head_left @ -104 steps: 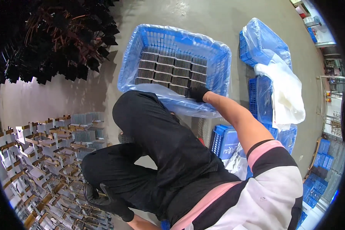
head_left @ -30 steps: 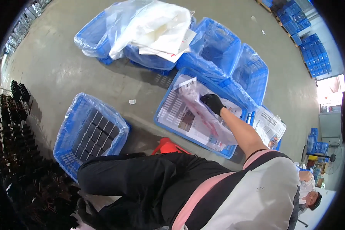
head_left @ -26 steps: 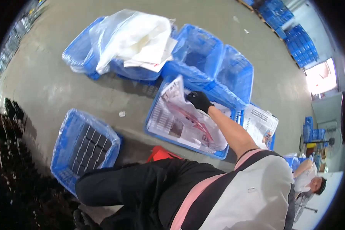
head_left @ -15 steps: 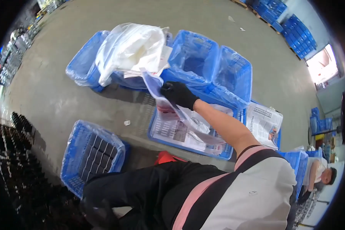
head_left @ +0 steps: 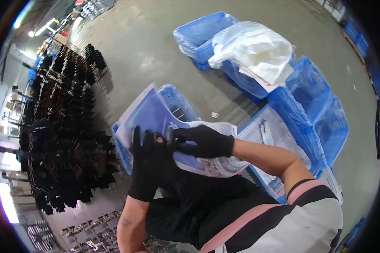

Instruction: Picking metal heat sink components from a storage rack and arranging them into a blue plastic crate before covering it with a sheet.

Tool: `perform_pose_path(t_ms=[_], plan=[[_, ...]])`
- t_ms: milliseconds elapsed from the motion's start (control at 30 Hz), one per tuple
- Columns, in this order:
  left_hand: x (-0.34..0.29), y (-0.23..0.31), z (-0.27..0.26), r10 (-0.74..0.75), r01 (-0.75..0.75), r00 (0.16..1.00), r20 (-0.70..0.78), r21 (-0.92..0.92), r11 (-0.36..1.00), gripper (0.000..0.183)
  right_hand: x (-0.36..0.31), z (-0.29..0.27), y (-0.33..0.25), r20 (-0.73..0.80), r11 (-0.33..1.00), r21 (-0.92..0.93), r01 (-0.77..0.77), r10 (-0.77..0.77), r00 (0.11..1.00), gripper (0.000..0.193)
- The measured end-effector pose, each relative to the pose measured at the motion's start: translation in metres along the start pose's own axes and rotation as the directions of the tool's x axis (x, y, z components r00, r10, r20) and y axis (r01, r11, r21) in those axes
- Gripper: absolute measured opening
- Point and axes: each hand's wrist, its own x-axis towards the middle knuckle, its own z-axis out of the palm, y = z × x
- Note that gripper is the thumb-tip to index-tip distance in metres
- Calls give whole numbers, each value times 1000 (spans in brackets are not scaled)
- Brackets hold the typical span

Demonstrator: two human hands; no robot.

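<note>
A large printed paper sheet [head_left: 150, 107], blue-violet on its upper part, spreads across the blue crate [head_left: 177, 96] and hides most of it. My left hand [head_left: 150, 158], in a black glove, lies against the sheet with its fingers stretched out; one bare fingertip shows. Beside it, my right hand [head_left: 204, 141], also black-gloved, has its fingers curled at the sheet and pinches it. The sheet's right end curves down below my right wrist. Through a gap, a few dark blocks [head_left: 178, 113] show inside the lined crate.
On the right stands a low blue crate [head_left: 257, 168] holding more printed paper [head_left: 283, 130]. Beyond it are plastic-lined blue crates [head_left: 312, 84], one topped by a white plastic bag [head_left: 253, 46]. Dark stacked parts [head_left: 67, 126] rise on the left.
My view has turned left. My right hand has brought the sheet from the paper-filled crate over to the crate with dark blocks. My left hand has come up onto the sheet.
</note>
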Motion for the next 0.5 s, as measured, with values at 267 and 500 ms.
perform_pose_path(t_ms=[267, 500], plan=[[-67, -64, 25, -229, 217, 968, 104, 117, 969, 26, -56, 18, 31, -41, 721, -686, 102, -178, 983, 67], [-126, -96, 44, -370, 362, 912, 177, 77, 929, 24, -19, -7, 126, 103, 744, -654, 133, -87, 991, 37]])
